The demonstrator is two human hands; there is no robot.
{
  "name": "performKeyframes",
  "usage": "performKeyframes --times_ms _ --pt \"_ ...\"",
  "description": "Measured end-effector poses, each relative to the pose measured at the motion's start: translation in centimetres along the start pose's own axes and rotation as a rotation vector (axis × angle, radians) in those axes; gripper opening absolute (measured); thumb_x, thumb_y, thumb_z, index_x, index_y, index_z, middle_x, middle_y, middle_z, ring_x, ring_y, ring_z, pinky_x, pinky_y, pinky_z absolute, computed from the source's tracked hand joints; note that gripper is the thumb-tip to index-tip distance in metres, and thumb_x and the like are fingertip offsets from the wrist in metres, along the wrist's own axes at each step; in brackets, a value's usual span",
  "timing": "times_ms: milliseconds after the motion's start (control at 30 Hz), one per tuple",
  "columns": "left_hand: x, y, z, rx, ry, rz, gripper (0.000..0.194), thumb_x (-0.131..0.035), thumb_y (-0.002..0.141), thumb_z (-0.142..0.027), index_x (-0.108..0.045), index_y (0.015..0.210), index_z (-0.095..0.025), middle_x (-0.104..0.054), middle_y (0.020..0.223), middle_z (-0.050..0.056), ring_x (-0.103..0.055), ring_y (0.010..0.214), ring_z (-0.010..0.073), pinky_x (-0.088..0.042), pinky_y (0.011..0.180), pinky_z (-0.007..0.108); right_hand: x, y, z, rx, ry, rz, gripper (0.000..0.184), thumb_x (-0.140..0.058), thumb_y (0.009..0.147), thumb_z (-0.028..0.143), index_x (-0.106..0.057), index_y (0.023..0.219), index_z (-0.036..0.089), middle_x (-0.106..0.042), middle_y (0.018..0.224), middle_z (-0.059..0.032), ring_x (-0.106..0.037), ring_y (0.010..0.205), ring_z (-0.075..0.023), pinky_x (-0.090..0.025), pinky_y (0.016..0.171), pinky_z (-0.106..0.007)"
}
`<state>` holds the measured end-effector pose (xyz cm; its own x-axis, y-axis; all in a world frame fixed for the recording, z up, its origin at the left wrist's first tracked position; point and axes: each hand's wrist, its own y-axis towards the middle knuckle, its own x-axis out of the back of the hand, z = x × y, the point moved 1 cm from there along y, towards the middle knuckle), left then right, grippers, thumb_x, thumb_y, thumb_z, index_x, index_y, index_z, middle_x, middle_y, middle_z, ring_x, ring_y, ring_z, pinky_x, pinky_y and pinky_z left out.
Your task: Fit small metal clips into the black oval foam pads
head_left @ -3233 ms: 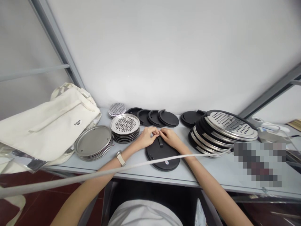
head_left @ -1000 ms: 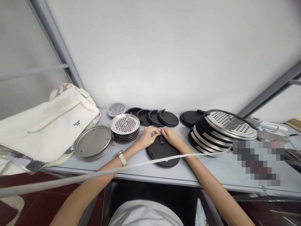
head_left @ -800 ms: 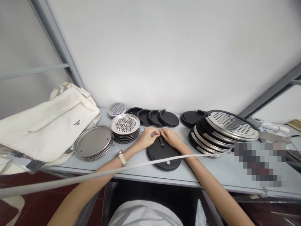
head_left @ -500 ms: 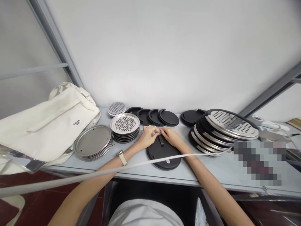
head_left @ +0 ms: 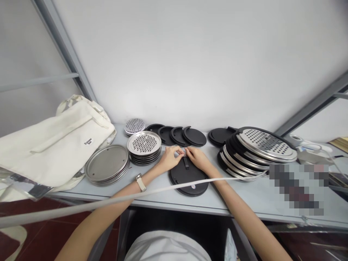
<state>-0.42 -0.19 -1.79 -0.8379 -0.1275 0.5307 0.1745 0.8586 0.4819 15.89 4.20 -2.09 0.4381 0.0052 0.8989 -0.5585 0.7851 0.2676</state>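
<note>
A round black disc lies flat on the table in front of me, with a short black strap-like strip near its far edge and a small round sticker on its near part. Over the far edge, my left hand is closed in a pinch, a watch on its wrist. Facing it, my right hand is also pinched, and the fingertips of both almost meet. Something small and thin shows between them at the end of the strip; its kind is too small to tell.
Left of my hands stand a stack of metal graters, plain metal discs and a cream bag. Black discs overlap behind. On the right rises a tall grater stack. A pale cord crosses the foreground.
Both hands keep their pinch at the far edge of the black disc. The whole view has shifted very slightly; nothing else visibly differs.
</note>
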Motion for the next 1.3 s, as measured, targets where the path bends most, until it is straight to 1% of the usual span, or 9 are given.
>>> performKeyframes --times_ms 67,233,567,800,967,1133,1300 --pt "0.1 0.0 -0.1 0.0 0.013 0.019 0.009 -0.061 0.077 -0.011 -0.062 0.077 -0.019 -0.069 0.079 -0.002 -0.065 0.078 0.0128 -0.047 0.082 0.027 0.0 0.0 0.0 0.002 0.002 -0.001 0.032 -0.033 0.097 0.027 -0.058 0.08 0.017 -0.066 0.077 -0.007 -0.059 0.069 -0.0162 -0.037 0.065 -0.024" --pt "0.5 -0.1 -0.5 0.002 0.089 0.075 0.01 -0.059 0.077 -0.01 -0.059 0.075 -0.02 -0.068 0.079 -0.003 -0.064 0.082 0.0132 -0.043 0.088 0.029 0.1 0.0 0.1 0.011 0.014 -0.002 0.033 -0.033 0.097 0.027 -0.058 0.079 0.017 -0.066 0.078 -0.0071 -0.06 0.071 -0.0164 -0.038 0.067 -0.024" --pt "0.9 0.0 -1.1 0.008 0.092 0.076 0.011 -0.06 0.074 -0.009 -0.057 0.072 -0.019 -0.067 0.077 -0.004 -0.063 0.08 0.0136 -0.041 0.087 0.029 0.1 -0.1 0.2 0.016 0.033 -0.004 0.034 -0.032 0.098 0.029 -0.056 0.077 0.017 -0.066 0.076 -0.0066 -0.06 0.069 -0.0165 -0.038 0.066 -0.024" --pt "0.8 -0.1 -0.7 0.04 0.12 0.093 0.011 -0.06 0.075 -0.01 -0.058 0.07 -0.019 -0.069 0.079 -0.003 -0.062 0.086 0.0154 -0.037 0.092 0.033 0.3 -0.2 0.4 0.017 0.046 -0.002 0.039 -0.028 0.099 0.034 -0.056 0.076 0.018 -0.066 0.076 -0.0068 -0.061 0.07 -0.0173 -0.039 0.067 -0.025" --pt "0.7 -0.1 -0.4 0.025 0.121 0.097 0.01 -0.06 0.077 -0.01 -0.06 0.072 -0.019 -0.07 0.081 -0.003 -0.062 0.086 0.016 -0.036 0.092 0.034 0.2 -0.1 0.5 0.017 0.06 0.014 0.045 -0.024 0.1 0.036 -0.057 0.075 0.018 -0.068 0.076 -0.0074 -0.062 0.069 -0.0175 -0.039 0.066 -0.025" --pt "0.8 0.0 -0.3 0.009 0.128 0.093 0.01 -0.061 0.078 -0.01 -0.059 0.074 -0.019 -0.07 0.083 -0.003 -0.062 0.086 0.0162 -0.035 0.09 0.034 0.2 0.0 0.5 0.013 0.074 0.027 0.044 -0.027 0.1 0.036 -0.058 0.075 0.018 -0.069 0.077 -0.0073 -0.062 0.069 -0.0173 -0.039 0.065 -0.025" --pt "0.9 -0.1 -0.4 0.008 0.147 0.114 0.008 -0.06 0.08 -0.012 -0.061 0.076 -0.019 -0.07 0.084 -0.002 -0.061 0.087 0.0161 -0.034 0.091 0.035 0.4 -0.1 0.7 0.01 0.083 0.034 0.044 -0.027 0.099 0.036 -0.059 0.075 0.018 -0.069 0.077 -0.0075 -0.062 0.068 -0.0169 -0.039 0.064 -0.024"
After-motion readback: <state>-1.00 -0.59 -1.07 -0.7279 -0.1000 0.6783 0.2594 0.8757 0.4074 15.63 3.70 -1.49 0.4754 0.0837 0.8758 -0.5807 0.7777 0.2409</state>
